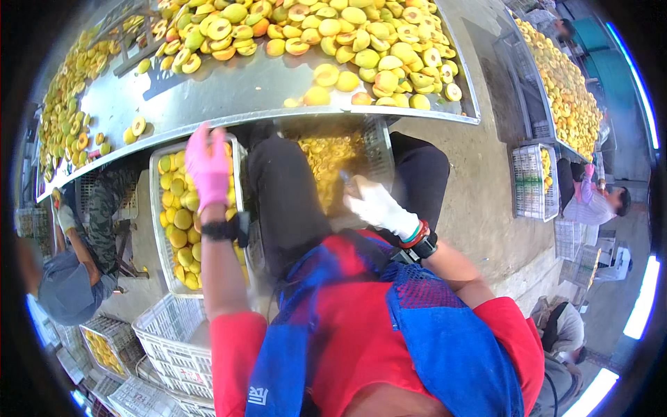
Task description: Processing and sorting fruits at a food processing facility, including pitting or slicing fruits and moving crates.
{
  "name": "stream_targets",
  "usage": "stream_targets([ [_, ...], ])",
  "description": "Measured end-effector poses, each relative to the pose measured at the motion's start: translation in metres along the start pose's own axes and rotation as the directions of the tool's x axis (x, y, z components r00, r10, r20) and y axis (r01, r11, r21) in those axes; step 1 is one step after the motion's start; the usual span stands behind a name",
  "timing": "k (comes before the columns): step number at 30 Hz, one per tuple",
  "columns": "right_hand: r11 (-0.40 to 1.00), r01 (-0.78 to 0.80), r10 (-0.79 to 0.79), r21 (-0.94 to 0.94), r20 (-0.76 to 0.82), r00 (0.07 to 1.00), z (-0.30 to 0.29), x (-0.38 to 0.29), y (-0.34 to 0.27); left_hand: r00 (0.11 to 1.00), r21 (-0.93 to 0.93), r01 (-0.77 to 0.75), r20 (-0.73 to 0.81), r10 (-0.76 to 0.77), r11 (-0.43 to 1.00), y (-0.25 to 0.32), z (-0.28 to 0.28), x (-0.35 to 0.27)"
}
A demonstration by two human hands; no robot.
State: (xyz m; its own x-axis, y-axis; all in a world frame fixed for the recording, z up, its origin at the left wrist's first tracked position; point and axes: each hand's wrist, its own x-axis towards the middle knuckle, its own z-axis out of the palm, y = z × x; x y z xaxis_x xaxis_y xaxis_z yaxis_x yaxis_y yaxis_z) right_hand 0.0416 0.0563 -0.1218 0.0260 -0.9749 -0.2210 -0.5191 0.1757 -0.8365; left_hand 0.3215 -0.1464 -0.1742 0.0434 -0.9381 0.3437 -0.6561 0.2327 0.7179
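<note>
My left hand point(208, 164), in a pink rubber glove, is over the far end of a white plastic crate point(170, 276) of whole yellow fruit point(182, 219), near the table edge. Its fingers point towards the table, and no fruit shows in it. My right hand point(376, 203), in a white glove, is closed on a small tool, blurred, perhaps a knife point(345, 177). It hovers over a crate point(379, 140) of yellow fruit pieces between my knees. Halved yellow stone fruit point(365, 31) lie heaped on the metal table point(229, 88) beyond, many with pits showing.
A co-worker in a grey cap point(70, 294) sits at left by the same table. Stacked white crates point(172, 339) stand at lower left. At right are another fruit-laden table point(560, 83), a crate of fruit point(526, 182) and several people. A metal stand point(125, 47) rests on the near table.
</note>
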Motion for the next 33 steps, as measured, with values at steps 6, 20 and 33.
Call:
stream_targets([
  [6, 0.991, 0.135, -0.136, -0.017, -0.096, 0.986, -0.003, -0.003, 0.03, 0.881, 0.045, -0.245, 0.428, 0.203, 0.968, 0.105, 0.142, 0.064],
  [20, 0.942, 0.321, -0.336, -0.098, -0.262, 0.905, -0.027, 0.005, 0.047, 0.756, -0.283, 0.277, 0.655, -0.026, 0.918, 0.145, 0.17, 0.068],
  [33, 0.923, 0.26, -0.146, 0.283, -0.366, 0.919, -0.045, 0.009, -0.043, 0.748, -0.693, 0.465, 0.64, 0.174, 0.551, 0.199, 0.059, -0.035],
])
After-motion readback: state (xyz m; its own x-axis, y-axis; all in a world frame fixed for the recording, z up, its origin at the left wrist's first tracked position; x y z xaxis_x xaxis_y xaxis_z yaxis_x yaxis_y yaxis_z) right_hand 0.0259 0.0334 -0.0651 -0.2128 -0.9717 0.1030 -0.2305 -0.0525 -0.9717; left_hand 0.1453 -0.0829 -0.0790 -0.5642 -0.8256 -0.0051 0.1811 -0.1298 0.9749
